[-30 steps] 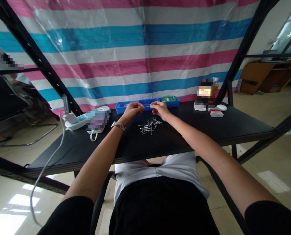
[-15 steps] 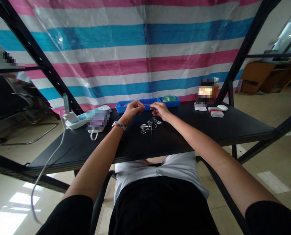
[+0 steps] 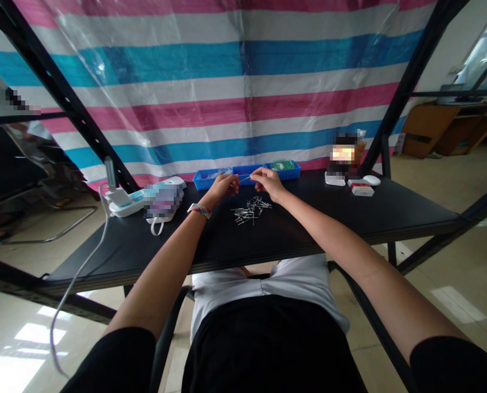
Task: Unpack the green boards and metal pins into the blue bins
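1. Nearest are the person's black shirt [image 3: 268, 344] and white shorts [image 3: 263, 286], at the front edge of the black counter [image 3: 247, 248].
2. On the counter, between the forearms, a loose pile of thin metal pieces [image 3: 249, 210] lies at mixed angles, many of them crossing.
3. A multicoloured band [image 3: 200, 210] circles the left wrist.
4. Just beyond the pile, the left hand [image 3: 226, 186] is raised with its fingers curled. They meet the near-left end of a thin rod [image 3: 245, 179]; whether they grip it I cannot tell.
5. The right hand [image 3: 268, 183] pinches the rod's other end between its fingertips. The rod spans the gap between the hands, tilted, its right end higher in view.
6. To the left stand a white power strip [image 3: 136, 200] and a blurred-out item [image 3: 163, 202] with a white loop; to the right, a small red-and-white box [image 3: 361, 188] near a white rounded object [image 3: 371, 179].
7. Behind the hands sits a blue tray [image 3: 291, 174], with green packets [image 3: 283, 164] in its right compartment and clear plastic [image 3: 221, 172] at its left.
8. Farther back hangs a striped sheet [image 3: 243, 103]; beyond it, at right, stands a wooden desk [image 3: 429, 128].
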### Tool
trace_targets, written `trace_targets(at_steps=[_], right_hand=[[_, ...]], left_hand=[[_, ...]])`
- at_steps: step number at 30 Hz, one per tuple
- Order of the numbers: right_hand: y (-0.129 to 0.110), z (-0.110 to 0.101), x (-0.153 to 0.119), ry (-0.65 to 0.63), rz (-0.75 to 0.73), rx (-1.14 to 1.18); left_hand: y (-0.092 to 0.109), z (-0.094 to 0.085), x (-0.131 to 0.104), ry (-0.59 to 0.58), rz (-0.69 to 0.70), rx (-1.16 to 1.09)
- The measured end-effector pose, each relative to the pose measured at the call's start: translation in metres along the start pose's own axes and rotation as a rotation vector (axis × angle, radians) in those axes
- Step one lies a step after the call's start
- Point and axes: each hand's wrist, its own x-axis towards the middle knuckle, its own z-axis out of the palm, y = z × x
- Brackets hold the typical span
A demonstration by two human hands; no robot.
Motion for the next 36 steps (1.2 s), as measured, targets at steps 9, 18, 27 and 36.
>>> trace_targets(at_steps=[9,18,27,36], right_hand=[[-0.0004,0.0008,-0.0015,0.004,-0.03,-0.019],[0.0005,0.0011,0.0013,0.047,0.048,0.03],[-0.0016,0.0011,0.0014,0.024,0.082,0.081],[-0.0003,0.0005,0.0003,-0.015,0.079,0.037]], left_hand=[[-0.0024,0.0017,0.0004,-0.032,0.02,-0.01],[-0.001,0.0023,-0.0033,-0.038,0.091,-0.045],[0.0015,0.0048,-0.0037,-0.026,0.094,-0.027],[0.0001,0.0051,-0.0022,-0.019,0.081,-0.061]])
